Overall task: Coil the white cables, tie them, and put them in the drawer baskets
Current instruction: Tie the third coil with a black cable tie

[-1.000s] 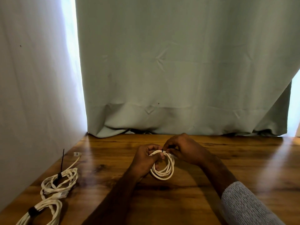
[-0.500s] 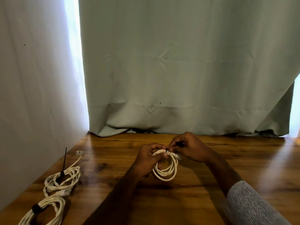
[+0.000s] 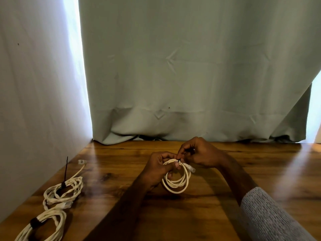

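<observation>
A small coil of white cable (image 3: 177, 181) hangs over the middle of the wooden table (image 3: 217, 214). My left hand (image 3: 159, 168) grips the top of that coil. A thin black tie (image 3: 179, 160) wraps the coil at its top, and my right hand (image 3: 199, 153) pinches the tie's end just above it. A white plug (image 3: 190, 168) sticks out of the coil to the right. Two more white coils lie at the left: one (image 3: 63, 190) bound with a black zip tie whose tail stands upright, another (image 3: 43, 226) bound with a black band.
A pale green curtain (image 3: 191, 75) hangs along the table's far edge. A white wall (image 3: 34, 101) borders the table on the left. No drawer or basket is in view.
My right hand has lifted up and slightly right, drawing the black tie away from the coil. The left hand and the coil have stayed almost where they were.
</observation>
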